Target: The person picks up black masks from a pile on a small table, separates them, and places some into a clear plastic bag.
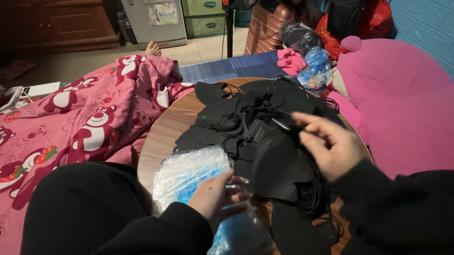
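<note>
- The left hand [216, 193] comes in from the bottom edge in a black sleeve, wrist bent, palm down, fingers curled over the near end of a stack of clear plastic bags [193, 174] with blue contents; it presses and grips the top bag there.
- That stack lies at the near left edge of the round wooden table [164, 132], its lower end hanging past the rim toward the person's lap.
- The right hand [331, 146] is raised over the right half of the table, forearm coming from the lower right corner, fingers bent and drawn together; thumb and forefinger pinch a thin black cord or strap, with something small and pale at their tips that is too blurred to tell.
- Under and beside it a heap of black fabric pieces with cords [265, 133] covers the middle and far side of the table, touching the bags' right edge.
- A red blanket with bear prints [86, 122] lies left of the table; a pink cushion [407, 101] is at its right.
</note>
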